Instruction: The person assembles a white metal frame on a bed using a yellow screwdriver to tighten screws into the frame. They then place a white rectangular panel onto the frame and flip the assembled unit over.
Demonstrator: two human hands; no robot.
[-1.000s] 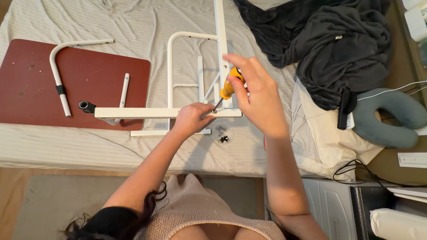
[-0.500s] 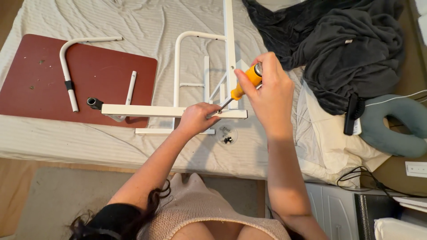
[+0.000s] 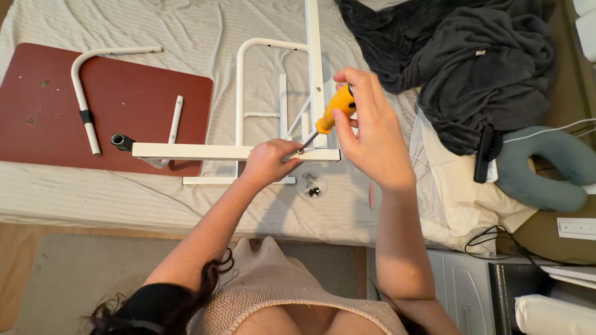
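Observation:
My right hand (image 3: 370,127) grips a yellow-handled screwdriver (image 3: 333,111), its tip angled down onto the right end of a white metal bar (image 3: 192,151). My left hand (image 3: 271,160) clasps that bar close to the tip. The bar belongs to a white tube frame (image 3: 273,99) lying on the bed. A small clear bag of dark screws (image 3: 311,185) lies just below the bar, near my left hand.
A reddish-brown board (image 3: 124,111) lies left on the bed, with a curved white tube (image 3: 84,93) and a short white tube (image 3: 176,121) on it. A dark grey blanket (image 3: 472,68) is piled at right, a grey-green neck pillow (image 3: 546,167) beyond it.
The view has shifted slightly. My right hand has tilted the screwdriver a little; my left hand stays on the bar.

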